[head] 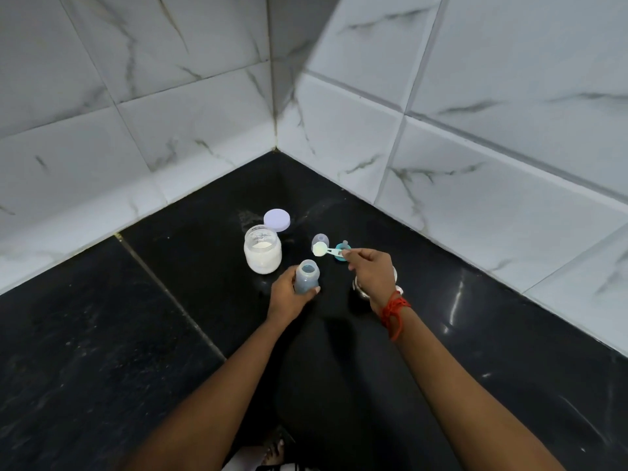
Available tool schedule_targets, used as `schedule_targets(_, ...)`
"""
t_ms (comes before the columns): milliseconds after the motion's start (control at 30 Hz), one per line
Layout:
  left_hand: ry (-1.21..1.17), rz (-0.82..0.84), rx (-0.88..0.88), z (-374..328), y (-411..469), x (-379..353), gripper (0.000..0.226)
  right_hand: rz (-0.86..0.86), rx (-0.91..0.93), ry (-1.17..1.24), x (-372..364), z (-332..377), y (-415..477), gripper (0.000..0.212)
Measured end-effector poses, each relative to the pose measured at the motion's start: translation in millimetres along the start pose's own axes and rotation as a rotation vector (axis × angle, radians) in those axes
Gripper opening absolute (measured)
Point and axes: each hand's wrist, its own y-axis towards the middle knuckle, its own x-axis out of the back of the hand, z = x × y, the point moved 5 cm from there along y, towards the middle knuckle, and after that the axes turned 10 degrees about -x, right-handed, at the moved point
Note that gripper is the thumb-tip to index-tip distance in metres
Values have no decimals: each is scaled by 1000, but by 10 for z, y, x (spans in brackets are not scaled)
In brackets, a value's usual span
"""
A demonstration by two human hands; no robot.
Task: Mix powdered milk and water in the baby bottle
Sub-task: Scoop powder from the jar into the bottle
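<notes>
A small open baby bottle [307, 275] with water in it stands on the black counter [136, 317]. My left hand [287, 294] is wrapped around its lower part. My right hand [368, 270] pinches the handle of a white scoop [321, 249] heaped with milk powder, held level just above and right of the bottle mouth. An open glass jar of white powder [262, 253] stands left of the bottle. The teal bottle ring with its teat [339, 250] and a clear cap [321, 239] lie behind the scoop.
The jar's lilac lid [277, 219] lies behind the jar. A steel cup [360, 287] sits mostly hidden under my right wrist. White marble-patterned tiled walls [441, 158] meet in a corner close behind the objects.
</notes>
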Motion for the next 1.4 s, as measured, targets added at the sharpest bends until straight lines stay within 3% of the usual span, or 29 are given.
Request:
schedule_targets(500, 4, -130, -135, -415, 70, 162, 59, -57, 333, -251, 106, 117, -176, 13)
schedule_targets(667, 4, -135, -136, -415, 72, 164, 62, -192, 700, -713, 115, 188, -288, 18)
schedule_targets(767, -3, -132, -141, -436, 63, 155, 62, -285, 854, -811, 171, 277, -371, 17)
schedule_targets(1100, -30, -144, -154, -527, 82, 155, 59, -334, 951, -883, 157, 301, -452, 15)
schedule_targets(1267, -42, -155, -149, -503, 80, 169, 62, -379, 948, -875, 177, 379, -479, 29)
schedule_targets(1400, -57, -170, -145, -481, 75, 193, 63, -309, 933, -932, 94, 352, -459, 18)
